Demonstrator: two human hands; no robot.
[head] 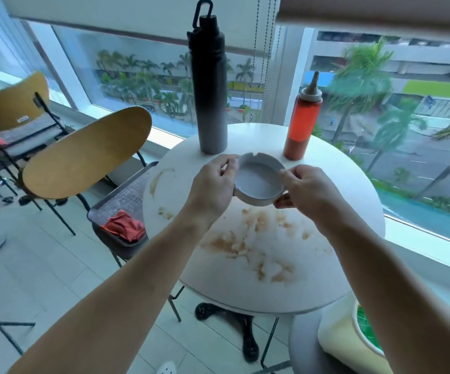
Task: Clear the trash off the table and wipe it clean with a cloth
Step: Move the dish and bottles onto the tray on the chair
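Both forearms reach forward from the camera. The left hand (213,184) and the right hand (306,193) pinch the white ashtray (257,182) by opposite rims, above the stained table (353,184). The red cloth (124,225) lies on the chair seat (126,195) to the left, so the left hand is nearer to it.

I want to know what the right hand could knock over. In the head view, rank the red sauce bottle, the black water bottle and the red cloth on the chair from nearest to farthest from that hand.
From the right hand, which grips the ashtray:
1. Red sauce bottle, just beyond it on the table's far right.
2. Black water bottle, far edge, toward the left.
3. Red cloth, off the table on the chair seat at left.
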